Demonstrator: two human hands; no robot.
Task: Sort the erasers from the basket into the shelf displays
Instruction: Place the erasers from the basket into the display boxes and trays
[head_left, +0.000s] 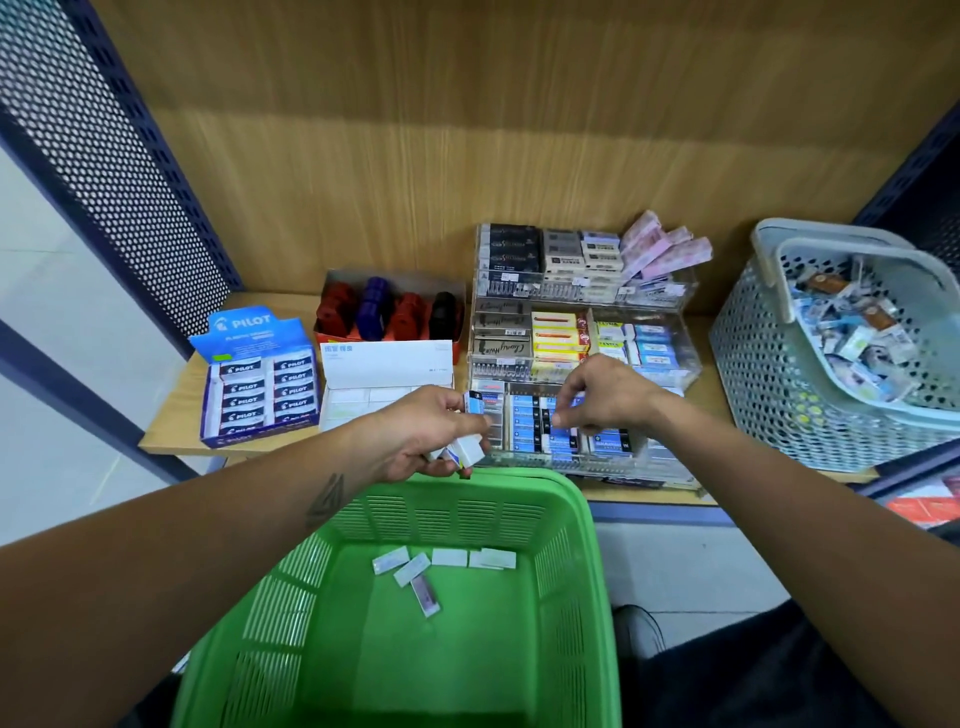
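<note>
Erasers (447, 558) left in the green basket (582, 519): only abt five or six small ones, lying loose on the bottom near the far wall. So imo the sorting is mostly done, judging by how bare the basket floor looks and how full the shelf trays are.

Left hand (431, 436) is grasping a small bunch of them, a couple of white boxed ones (467, 449) low in the fingers plus a blue/white one (475, 402) pinched up top, held just over the basket's far rim. Right hand (597, 400) is down at the front row of the clear acrylic display (675, 467), fingertips pinched on what looks like a blue-sleeved eraser among the blue ones (524, 421) already slotted there. Can't tell if it's placing that one or just straightening it.

Still to do: the handful in the left hand, then the leftovers in the basket.

Other stuff on the shelf: Pilot eraser box (260, 384) far left, a white open box (384, 374) next to it, a red tray w/ red, purple and black items (389, 312) behind. Grey basket (753, 374) on the right is full of mixed small packs, prob more stock.

Obstacles: front row looks p tight, not much gap for more. Green basket sits right under the display's front edge, so arms have to reach over it.
</note>
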